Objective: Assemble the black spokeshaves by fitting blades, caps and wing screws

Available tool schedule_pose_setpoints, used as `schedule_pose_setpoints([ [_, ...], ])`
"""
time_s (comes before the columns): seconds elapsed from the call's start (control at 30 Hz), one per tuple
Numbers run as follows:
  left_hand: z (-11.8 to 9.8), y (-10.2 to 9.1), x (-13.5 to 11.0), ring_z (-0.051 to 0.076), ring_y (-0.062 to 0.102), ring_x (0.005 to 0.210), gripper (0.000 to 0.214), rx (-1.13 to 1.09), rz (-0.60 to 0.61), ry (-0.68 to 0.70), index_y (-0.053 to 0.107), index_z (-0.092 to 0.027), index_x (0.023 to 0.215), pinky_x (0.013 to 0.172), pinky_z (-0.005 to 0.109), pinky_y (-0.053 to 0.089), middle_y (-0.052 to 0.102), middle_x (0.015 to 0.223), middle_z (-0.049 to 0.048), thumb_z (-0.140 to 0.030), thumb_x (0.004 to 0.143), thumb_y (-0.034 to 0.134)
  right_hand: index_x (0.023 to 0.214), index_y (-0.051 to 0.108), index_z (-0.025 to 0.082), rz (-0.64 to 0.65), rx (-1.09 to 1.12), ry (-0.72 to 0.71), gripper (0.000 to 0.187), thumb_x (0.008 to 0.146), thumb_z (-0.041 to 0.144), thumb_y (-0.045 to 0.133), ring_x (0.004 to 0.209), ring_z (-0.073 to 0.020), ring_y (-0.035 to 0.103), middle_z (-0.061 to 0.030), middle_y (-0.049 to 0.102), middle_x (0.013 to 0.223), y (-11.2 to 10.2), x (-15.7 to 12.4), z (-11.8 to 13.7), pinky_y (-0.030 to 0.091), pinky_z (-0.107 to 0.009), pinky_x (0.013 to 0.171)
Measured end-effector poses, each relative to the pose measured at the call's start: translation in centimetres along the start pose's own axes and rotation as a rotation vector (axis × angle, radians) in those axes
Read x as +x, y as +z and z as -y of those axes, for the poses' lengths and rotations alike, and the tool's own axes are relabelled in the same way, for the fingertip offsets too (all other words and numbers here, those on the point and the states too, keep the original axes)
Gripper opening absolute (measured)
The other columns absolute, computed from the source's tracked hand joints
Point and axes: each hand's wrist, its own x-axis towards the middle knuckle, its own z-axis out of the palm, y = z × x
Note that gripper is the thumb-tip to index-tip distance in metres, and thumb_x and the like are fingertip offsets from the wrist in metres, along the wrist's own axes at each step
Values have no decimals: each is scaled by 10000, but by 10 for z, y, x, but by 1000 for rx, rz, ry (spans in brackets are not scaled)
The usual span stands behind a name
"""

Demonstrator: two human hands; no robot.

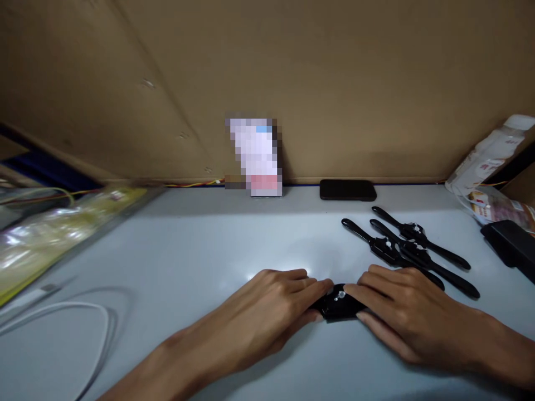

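Note:
Between my two hands is a black spokeshave (343, 305), held low over the front of the table. My left hand (284, 298) is closed around its left side, fingers on top and thumb below. On its right side my right hand (403, 312) grips in the same manner. The handles are hidden under my fingers; a small silvery screw shows on the middle body. Just beyond my right hand lie three more black spokeshaves, a left one (387, 250), a middle one (420, 256) and a far one (418, 229), slanted side by side.
A dark phone (348, 190) lies by the back cardboard wall (334, 83), and a blurred-out upright item (259, 159) leans there. At right are a plastic bottle (489, 153) and a black object (512, 245). Plastic bags (75, 228) and a white cable (104, 328) lie left.

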Motion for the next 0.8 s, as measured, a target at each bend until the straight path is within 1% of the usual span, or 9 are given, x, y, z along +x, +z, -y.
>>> schedule_pose_setpoints([
  [0.07,0,2,0,171,587,681,148,8,-6,7,598,-219,1168,575,317,369,643,808,-6,-241,1068,492,974,644,169,-89,-46,2,198,1047,241,475,836,-216,607,-70,663,875,7,4,3,443,-327,648],
  [0.13,0,5,-1,172,587,680,114,19,-15,26,600,-215,1117,569,321,366,644,804,-5,-230,1056,505,909,623,178,-127,-120,-9,202,1045,208,476,788,-214,581,-57,636,806,12,10,6,394,-318,592],
  [0.27,3,10,1,170,584,658,129,52,-76,70,567,-204,937,549,325,353,643,776,-2,-169,1025,479,958,600,154,15,-242,-23,200,945,26,446,747,-226,558,-67,632,781,14,22,15,335,-318,536],
  [0.37,5,11,3,166,579,629,128,46,-106,82,575,-199,931,541,318,353,643,759,-2,-177,1013,478,954,576,146,125,-241,119,215,863,3,444,769,-251,579,-97,645,797,17,27,27,367,-333,546],
  [0.47,6,9,4,175,606,650,124,45,-97,78,623,-195,1058,569,306,384,667,784,1,-198,1004,512,984,586,135,89,-237,288,247,810,7,466,804,-268,616,-123,675,826,24,29,40,416,-350,586],
  [0.57,7,8,5,190,642,696,178,54,-80,61,646,-201,1142,606,300,419,689,820,12,-235,1018,522,1047,628,104,44,-232,382,264,833,36,491,845,-273,666,-146,718,863,25,32,47,437,-349,633],
  [0.67,8,8,5,187,668,727,203,50,-93,72,666,-203,1143,633,290,453,706,855,22,-279,1039,510,1026,682,133,88,-141,408,196,940,164,509,762,-247,692,-125,753,860,12,36,36,404,-324,609],
  [0.73,8,8,6,186,675,748,231,97,-113,78,669,-208,1194,648,285,473,716,886,29,-290,1043,515,959,714,167,108,-75,439,271,1016,310,491,714,-223,691,-100,764,831,-5,33,14,384,-307,609],
  [0.8,9,8,8,195,671,788,288,187,-145,83,638,-225,1298,662,287,489,711,896,32,-302,1044,527,936,725,182,-4,-103,575,388,1065,383,420,792,-225,704,-104,772,885,-23,23,-17,386,-302,652],
])
